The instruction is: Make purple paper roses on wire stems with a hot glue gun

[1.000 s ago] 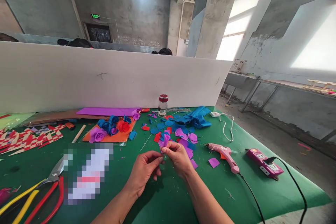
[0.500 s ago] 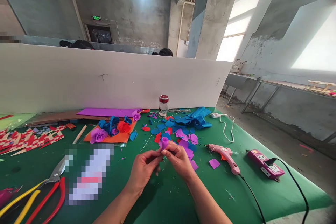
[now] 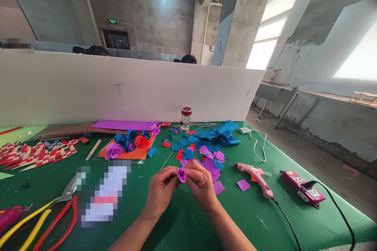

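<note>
A small purple paper rose [image 3: 182,175], rolled into a tight spiral, is pinched between both hands over the green table. My left hand [image 3: 161,188] grips it from the left with thumb and forefinger. From the other side, my right hand [image 3: 202,182] presses thumb and fingers against its edge. The rose's opening faces me; its base is hidden. Loose purple petals [image 3: 210,164] lie just beyond my right hand, mixed with blue and red ones. To the right rests a pink hot glue gun [image 3: 256,178], near a single purple petal [image 3: 243,185].
Finished paper flowers [image 3: 129,141] lie on an orange sheet at the back left. Yellow and red handled scissors [image 3: 63,200] are at front left. A red-lidded jar [image 3: 185,119] stands before the white partition [image 3: 141,90]. A magenta power strip [image 3: 302,187] and its black cord are at right.
The purple rose has tipped so its spiral opening faces me, and it sits slightly lower. Both hands have turned with it, keeping hold. The whole view has shifted slightly.
</note>
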`<state>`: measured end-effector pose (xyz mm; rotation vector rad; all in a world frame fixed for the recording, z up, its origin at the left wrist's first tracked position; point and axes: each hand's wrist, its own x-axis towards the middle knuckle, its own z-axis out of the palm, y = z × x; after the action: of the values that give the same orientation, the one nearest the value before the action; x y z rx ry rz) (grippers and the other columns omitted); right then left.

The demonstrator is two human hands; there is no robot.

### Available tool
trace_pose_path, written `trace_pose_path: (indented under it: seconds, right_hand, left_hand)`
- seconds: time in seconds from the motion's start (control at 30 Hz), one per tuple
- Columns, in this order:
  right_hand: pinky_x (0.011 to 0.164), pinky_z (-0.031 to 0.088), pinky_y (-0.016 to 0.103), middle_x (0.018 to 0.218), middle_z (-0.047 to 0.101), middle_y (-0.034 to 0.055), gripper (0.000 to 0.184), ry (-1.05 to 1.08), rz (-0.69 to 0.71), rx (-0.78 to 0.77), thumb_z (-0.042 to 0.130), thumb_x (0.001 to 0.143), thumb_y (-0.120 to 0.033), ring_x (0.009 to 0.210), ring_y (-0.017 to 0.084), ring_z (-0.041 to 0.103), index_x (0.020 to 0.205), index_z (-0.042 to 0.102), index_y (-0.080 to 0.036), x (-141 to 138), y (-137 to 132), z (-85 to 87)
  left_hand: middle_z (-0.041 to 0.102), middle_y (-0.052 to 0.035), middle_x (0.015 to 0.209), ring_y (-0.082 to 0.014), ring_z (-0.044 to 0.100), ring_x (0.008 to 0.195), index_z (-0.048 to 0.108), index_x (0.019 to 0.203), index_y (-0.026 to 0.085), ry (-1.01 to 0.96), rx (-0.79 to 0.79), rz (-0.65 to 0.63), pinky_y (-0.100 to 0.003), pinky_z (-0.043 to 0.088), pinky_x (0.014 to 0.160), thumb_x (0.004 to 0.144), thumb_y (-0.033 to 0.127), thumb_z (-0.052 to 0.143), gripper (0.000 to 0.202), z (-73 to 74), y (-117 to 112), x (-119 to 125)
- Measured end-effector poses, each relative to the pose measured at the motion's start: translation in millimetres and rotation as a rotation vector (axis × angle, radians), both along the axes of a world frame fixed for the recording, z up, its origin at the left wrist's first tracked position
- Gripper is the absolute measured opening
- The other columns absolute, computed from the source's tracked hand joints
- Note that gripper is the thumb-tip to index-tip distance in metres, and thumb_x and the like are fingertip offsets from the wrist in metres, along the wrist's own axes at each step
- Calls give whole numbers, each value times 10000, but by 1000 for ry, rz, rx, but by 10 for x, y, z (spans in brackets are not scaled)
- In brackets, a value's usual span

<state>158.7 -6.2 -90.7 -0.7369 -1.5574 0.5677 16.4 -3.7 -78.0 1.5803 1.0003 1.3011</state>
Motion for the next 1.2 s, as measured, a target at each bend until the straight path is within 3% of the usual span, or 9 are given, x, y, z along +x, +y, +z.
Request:
trace_pose_path:
  seconds: [0.1,0.37,0.67,0.87,1.03,1.2]
  right_hand:
    - [647,460,327,706,654,34,107,33,-7,-9,676,821,-287,683,192,590,816,779,-313,2,10,7]
    - [638,449,313,701,641,19,55,88,-62,-53,707,789,-235,668,176,582,772,746,-269,-48,39,-56]
    - [630,418,299,644,602,0,126,116,-60,-91,712,787,-271,640,162,541,676,669,-230,-76,42,-73]
    - [660,433,304,700,637,10,26,141,-62,-73,729,776,-249,674,165,562,757,743,-260,-72,78,-122]
    - [662,438,295,769,655,16,130,102,-19,-87,754,751,-247,706,164,560,876,761,-281,-44,112,-145]
    - [687,430,289,760,639,15,200,148,55,-182,742,757,-308,719,159,542,952,757,-266,9,176,-170]
  left_hand:
    - [684,-33,828,-141,530,573,745,730,235,6,10,2,-240,449,566,738,333,692,112,-6,20,-4]
    - [582,4,601,-151,516,576,683,678,216,33,-46,24,-221,434,561,717,380,702,170,-15,7,20]
    - [558,8,598,-145,505,597,669,681,203,55,-26,-30,-211,419,571,769,363,666,183,-150,38,6]
    - [587,-1,637,-150,520,604,706,715,219,16,-16,1,-220,444,574,754,349,689,137,-159,50,-8]
    - [676,-29,722,-176,584,655,743,760,239,-5,-24,12,-247,486,623,744,344,698,116,-99,65,-23]
    - [618,-6,560,-149,545,530,749,735,224,36,-64,32,-230,451,537,748,364,696,150,-64,74,-21]
